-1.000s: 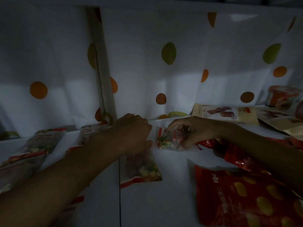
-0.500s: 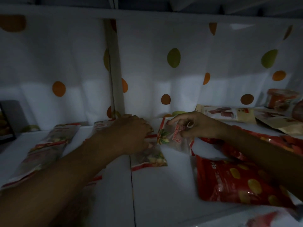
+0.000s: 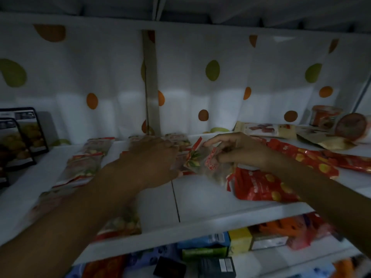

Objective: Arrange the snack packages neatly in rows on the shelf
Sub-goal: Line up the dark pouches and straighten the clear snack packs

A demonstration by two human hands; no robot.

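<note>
- The right hand (image 3: pixel 241 152) pinches a clear snack packet (image 3: pixel 202 160) between thumb and curled fingers. The packet is crinkly film with red seams and a red printed label. It sits mid-shelf, beside the left hand, and its lower end is blurred.
- The left hand (image 3: pixel 152 157) shows its back, knuckles bent down over packets at the rear of the shelf. Its fingertips are hidden, so I cannot tell whether it grasps anything.
- A line of flat clear packets (image 3: pixel 86 167) runs front to back on the left.
- A glossy red bag (image 3: pixel 259 187) with yellow ovals lies flat just right of the held packet.
- The shelf (image 3: pixel 200 223) is smooth white board with a dark seam down its middle.
- Behind hangs a pleated white cloth (image 3: pixel 210 97) dotted with orange and green ovals.
- A flat beige pouch (image 3: pixel 265 129) and a round red-labelled tub (image 3: pixel 325 116) lie at the far right, and dark-edged packs (image 3: pixel 18 137) stand at the far left.
- Below, a blue box (image 3: pixel 206 239) touches a yellow box (image 3: pixel 240 239); the light is dim.
</note>
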